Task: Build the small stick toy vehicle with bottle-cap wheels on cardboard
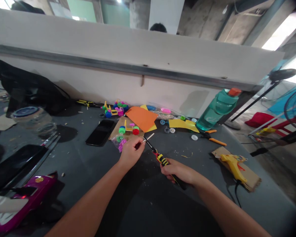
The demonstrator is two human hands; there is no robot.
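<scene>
My left hand (130, 152) is closed in a pinch on a thin pale stick (149, 137) above the dark table (148, 204). My right hand (179, 171) is wrapped round the handles of yellow-and-black cutters (160, 158), whose black jaws reach up to the stick near my left fingertips. Just beyond my left hand lies a cardboard piece (124, 131) with a small toy frame carrying green and red wheels (129, 129), and a pink part (122, 144) beside it.
A black phone (100, 132), orange paper (141, 118), yellow paper (181, 124), bottle caps, a teal bottle (215, 110), orange pliers (215, 141) and a yellow glue gun (234, 166) on cardboard lie around. A pink toy car (22, 200) and a black bag (27, 89) sit left. A white partition stands behind.
</scene>
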